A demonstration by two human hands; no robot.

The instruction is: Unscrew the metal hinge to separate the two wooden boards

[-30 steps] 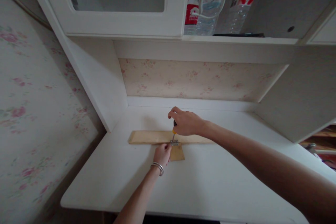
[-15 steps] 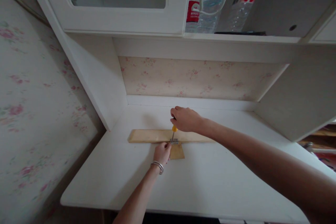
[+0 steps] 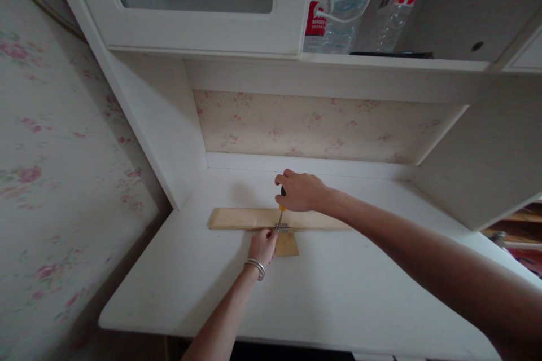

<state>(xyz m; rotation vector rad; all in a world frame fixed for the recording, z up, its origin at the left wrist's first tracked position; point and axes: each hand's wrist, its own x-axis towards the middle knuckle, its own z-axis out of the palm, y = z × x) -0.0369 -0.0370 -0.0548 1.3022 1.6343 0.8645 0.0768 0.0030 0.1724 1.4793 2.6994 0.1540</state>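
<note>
1. White desk (image 3: 339, 293) fills the lower half of the view, set into a white cabinet unit with flowered wallpaper (image 3: 313, 127) behind it and on the wall at the left.
2. On the shelf above, two clear plastic bottles (image 3: 381, 5) with red labels stand beside a cupboard door (image 3: 190, 5) with a glass pane.
3. A long wooden strip (image 3: 241, 218) lies flat on the desk, parallel to the back wall. A small wooden piece (image 3: 287, 245) lies against its near edge, and a small metal bracket (image 3: 282, 228) sits where the two pieces meet.
4. The right hand (image 3: 302, 192) is closed around the handle of a screwdriver (image 3: 280, 213). The tool is nearly upright, with its tip down on the bracket.
5. The left hand (image 3: 262, 245), with bracelets (image 3: 255, 268) at the wrist, rests on the desk at the joint. Its fingers are curled and touch the small wooden piece just beside the bracket; I cannot tell if they grip it or only press on it.
</note>
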